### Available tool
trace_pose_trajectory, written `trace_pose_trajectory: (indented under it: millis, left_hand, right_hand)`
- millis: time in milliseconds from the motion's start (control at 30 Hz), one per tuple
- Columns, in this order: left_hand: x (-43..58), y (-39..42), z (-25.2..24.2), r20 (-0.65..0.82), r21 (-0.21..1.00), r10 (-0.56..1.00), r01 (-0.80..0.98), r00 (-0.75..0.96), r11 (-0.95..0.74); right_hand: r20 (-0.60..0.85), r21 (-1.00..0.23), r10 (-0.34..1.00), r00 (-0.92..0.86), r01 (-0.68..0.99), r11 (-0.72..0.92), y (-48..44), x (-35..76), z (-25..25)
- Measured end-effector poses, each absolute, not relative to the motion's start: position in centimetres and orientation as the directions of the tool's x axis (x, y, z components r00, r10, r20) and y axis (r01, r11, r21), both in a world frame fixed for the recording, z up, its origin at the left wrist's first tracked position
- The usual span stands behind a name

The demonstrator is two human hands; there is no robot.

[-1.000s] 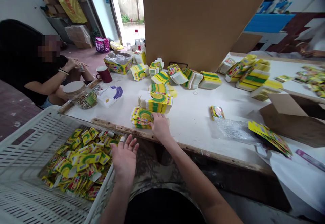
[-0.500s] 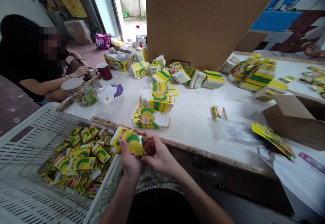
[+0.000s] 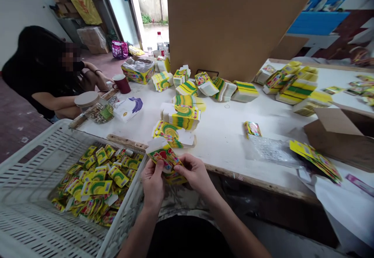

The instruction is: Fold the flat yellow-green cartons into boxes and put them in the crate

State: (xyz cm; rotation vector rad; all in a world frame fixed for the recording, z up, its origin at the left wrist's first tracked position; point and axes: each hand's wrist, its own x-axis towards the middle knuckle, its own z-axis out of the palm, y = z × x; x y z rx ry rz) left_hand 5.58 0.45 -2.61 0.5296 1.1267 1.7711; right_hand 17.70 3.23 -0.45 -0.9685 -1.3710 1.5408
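Note:
Both hands grip one small yellow-and-green printed carton just in front of the table's near edge. My left hand pinches its left side, and my right hand closes on its right side. Its white flap sticks up at the top left. Just beyond, on the white table, lies a stack of flat yellow cartons. To my left a white slatted crate holds several folded yellow boxes.
More carton stacks and piles cover the table. A big brown cardboard sheet stands behind them. A clear plastic bag, an open cardboard box, a jar and a red mug are around. A seated person is at left.
A second ago my right hand lay on the table stack and my left was open over the crate. Both hands came together on one carton, which now sits turned between them.

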Motion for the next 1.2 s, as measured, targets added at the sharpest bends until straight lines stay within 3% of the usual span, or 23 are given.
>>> trace_pose_trajectory:
  millis: [100, 200, 300, 400, 467, 533, 600, 700, 800, 1067, 1200]
  left_hand:
    - [4.4, 0.4, -2.4, -0.115, 0.863, 0.922, -0.497, -0.371, -0.092]
    - [1.9, 0.3, -1.0, -0.009, 0.907, 0.967, -0.41, -0.254, -0.1]
    - [0.1, 0.1, 0.7, 0.081, 0.997, 0.997, 0.01, 0.009, -0.081]
    - [0.8, -0.2, 1.4, -0.041, 0.933, 0.954, 0.354, 0.296, -0.07]
    - [2.2, -0.3, 1.1, -0.055, 0.889, 0.955, 0.449, 0.293, -0.086]
    - [3.4, -0.4, 0.3, -0.004, 0.849, 0.986, 0.521, 0.167, -0.085]
    - [4.2, -0.5, -0.6, 0.06, 0.798, 0.995, 0.594, 0.086, -0.099]
    - [4.8, -0.8, -1.7, 0.15, 0.737, 0.981, 0.648, 0.123, -0.194]
    - [5.1, -1.0, -2.2, 0.191, 0.715, 0.969, 0.654, 0.159, -0.249]
    - [5.0, -0.4, -2.2, 0.235, 0.709, 0.964, 0.657, 0.12, -0.255]
    - [4.5, -0.1, -3.0, 0.186, 0.753, 0.965, 0.604, 0.185, -0.261]
  right_hand:
    - [0.061, -0.998, 0.944, -0.324, -0.007, 0.062, 3.4, 19.1, -0.3]
    - [0.233, -0.886, 0.886, -0.402, 0.288, 0.364, 3.4, 21.0, 0.7]
    - [0.317, -0.622, 0.752, -0.578, 0.472, 0.625, 3.0, 22.1, 2.0]
    - [0.372, -0.528, 0.669, -0.643, 0.447, 0.722, 2.2, 21.9, 2.6]
    - [0.431, -0.58, 0.737, -0.521, 0.466, 0.668, 1.8, 21.4, 2.4]
    - [0.436, -0.718, 0.855, -0.282, 0.463, 0.519, 1.6, 21.0, 1.7]
    - [0.295, -0.893, 0.943, -0.152, 0.306, 0.329, 1.6, 20.5, 0.8]
    - [-0.041, -0.998, 0.946, -0.322, -0.021, -0.051, 1.7, 19.8, -0.2]
    - [-0.189, -0.957, 0.879, -0.439, -0.118, -0.265, 1.8, 19.2, -0.4]
    - [-0.055, -0.984, 0.946, -0.321, -0.141, -0.105, 2.7, 18.9, -1.6]
    - [0.077, -0.994, 0.905, -0.419, 0.041, 0.104, 2.0, 19.0, -1.2]
